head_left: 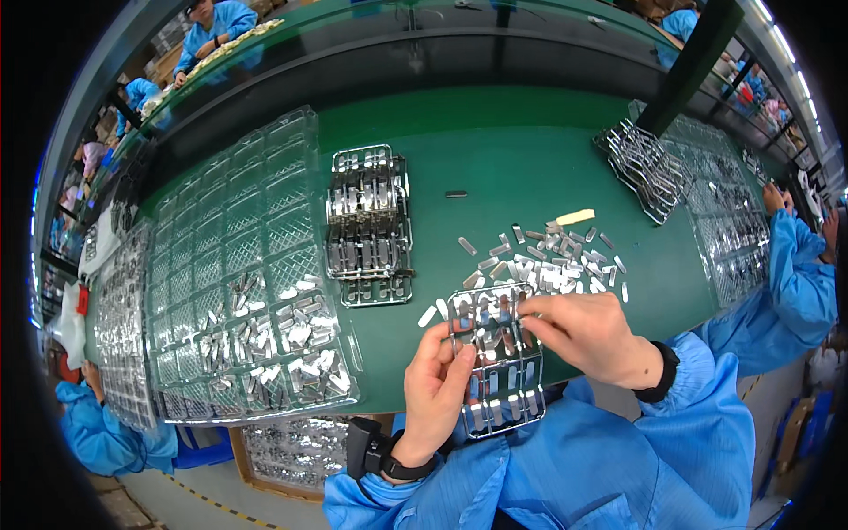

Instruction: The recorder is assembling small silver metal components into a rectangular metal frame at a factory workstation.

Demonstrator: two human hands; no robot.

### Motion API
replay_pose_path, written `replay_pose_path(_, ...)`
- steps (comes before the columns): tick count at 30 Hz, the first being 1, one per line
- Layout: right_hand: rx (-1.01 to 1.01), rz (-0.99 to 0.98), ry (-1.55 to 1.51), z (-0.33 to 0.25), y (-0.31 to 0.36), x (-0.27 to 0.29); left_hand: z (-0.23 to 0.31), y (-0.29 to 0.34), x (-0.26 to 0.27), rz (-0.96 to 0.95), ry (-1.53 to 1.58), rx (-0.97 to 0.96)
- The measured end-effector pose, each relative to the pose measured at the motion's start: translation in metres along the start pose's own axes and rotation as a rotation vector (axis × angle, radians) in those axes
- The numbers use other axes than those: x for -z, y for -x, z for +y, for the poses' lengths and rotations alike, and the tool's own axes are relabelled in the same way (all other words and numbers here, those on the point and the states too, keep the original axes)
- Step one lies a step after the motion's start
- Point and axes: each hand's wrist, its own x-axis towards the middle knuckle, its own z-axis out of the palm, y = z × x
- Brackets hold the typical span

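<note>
At the table (495,155), shiny silver wire rack (505,362) in closed left fingers (455,380), right fingers (555,307) pinched, hold unclear.

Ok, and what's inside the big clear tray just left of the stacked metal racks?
Loose silvery pieces lie heaped mostly in the near part of the clear tray. The tray's bottom beneath the heaps is hidden.

Desk (512,159): green. Wire rack (499,362) in left hand (436,389), metal strips (555,276) beyond right hand (601,337): silver. Plastic tray (256,221) leftward: crosshatched.
</note>
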Motion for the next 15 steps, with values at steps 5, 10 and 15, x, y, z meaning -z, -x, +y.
replay_pose_path(5,0.179,-0.054,0.233,0.0,0.003,-0.003,-0.005,0.006,-0.009,0.055,-0.135,-0.023)
replay_pose_path(10,0.256,-0.085,0.403,0.006,0.016,-0.004,-0.018,0.006,-0.017,0.048,-0.227,-0.046)
replay_pose_path(15,0.288,-0.244,0.514,0.007,0.026,-0.004,-0.012,0.01,-0.027,0.016,-0.373,-0.049)
